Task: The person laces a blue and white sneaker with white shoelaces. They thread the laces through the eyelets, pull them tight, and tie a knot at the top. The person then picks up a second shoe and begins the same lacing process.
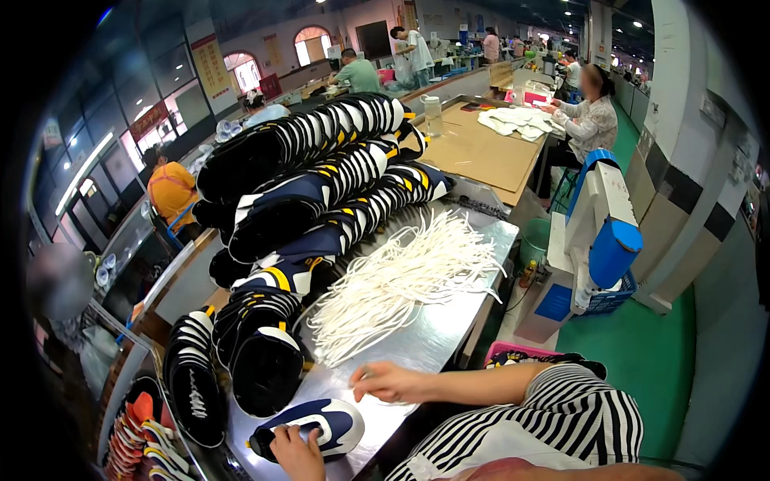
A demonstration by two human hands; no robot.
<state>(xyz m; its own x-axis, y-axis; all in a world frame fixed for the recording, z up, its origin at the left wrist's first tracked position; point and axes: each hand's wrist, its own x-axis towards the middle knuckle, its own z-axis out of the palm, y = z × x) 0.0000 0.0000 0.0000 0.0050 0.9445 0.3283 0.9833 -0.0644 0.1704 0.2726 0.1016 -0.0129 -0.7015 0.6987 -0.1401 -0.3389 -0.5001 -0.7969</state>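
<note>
A navy, white and black shoe upper [345, 426] lies on the metal tabletop near its front edge. My left hand [298, 454] grips it at the opening, fingers over the collar. Just above its right end is my right hand [391, 382], fingers curled together in a pinch. Whatever they hold, if anything, is too small to make out. Beyond my hands a large loose heap of white laces [401, 280] spreads over the table. Stacked shoe uppers [269, 369] stand close to the left of the one I hold, nested in each other.
Long rows of nested uppers [321, 144] rise behind. A single row with white lacing [192, 393] stands at the left edge. Orange and white pieces [136, 441] lie lower left. To the right stand a blue and white machine [597, 232] and a pink basket [521, 350]. Co-workers sit farther off.
</note>
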